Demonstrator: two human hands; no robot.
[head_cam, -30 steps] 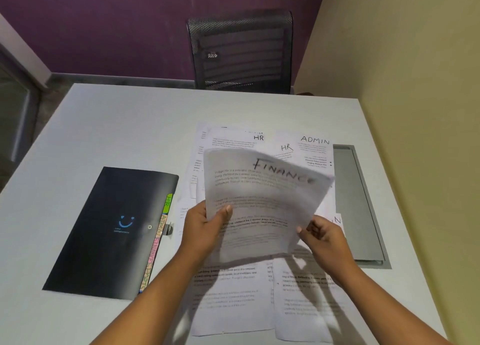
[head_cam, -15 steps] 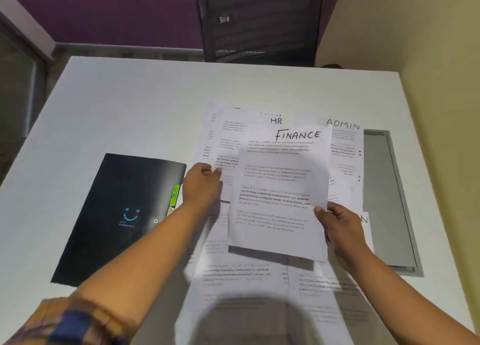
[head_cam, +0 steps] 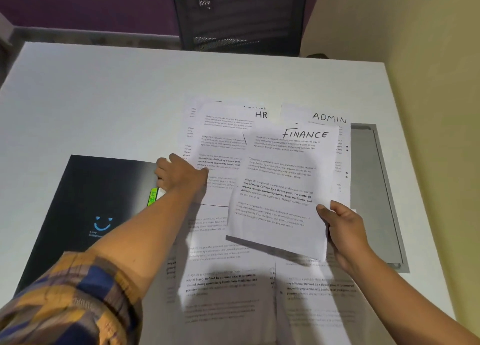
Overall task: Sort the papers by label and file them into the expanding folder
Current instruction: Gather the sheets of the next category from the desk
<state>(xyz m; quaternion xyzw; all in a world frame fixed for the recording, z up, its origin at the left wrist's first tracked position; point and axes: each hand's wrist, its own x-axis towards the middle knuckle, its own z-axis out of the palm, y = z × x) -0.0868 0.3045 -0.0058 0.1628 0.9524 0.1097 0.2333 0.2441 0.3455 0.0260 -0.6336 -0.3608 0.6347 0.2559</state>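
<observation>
Risk: right hand [head_cam: 345, 230] pinches FINANCE sheet [head_cam: 280, 189] at one edge, may slip; left hand [head_cam: 181, 176] at HR sheet [head_cam: 223, 137], grip unclear.

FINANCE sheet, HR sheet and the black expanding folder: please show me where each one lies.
FINANCE sheet [head_cam: 283, 189], head view, middle of the printed page.
HR sheet [head_cam: 226, 134], head view, upper text area below its label.
black expanding folder [head_cam: 104, 189], head view, bare front cover.

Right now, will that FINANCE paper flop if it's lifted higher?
Probably: the FINANCE paper looks like one thin sheet, held by the right hand at just one edge. It looks light, and would likely slide easily over the papers beneath.
</observation>
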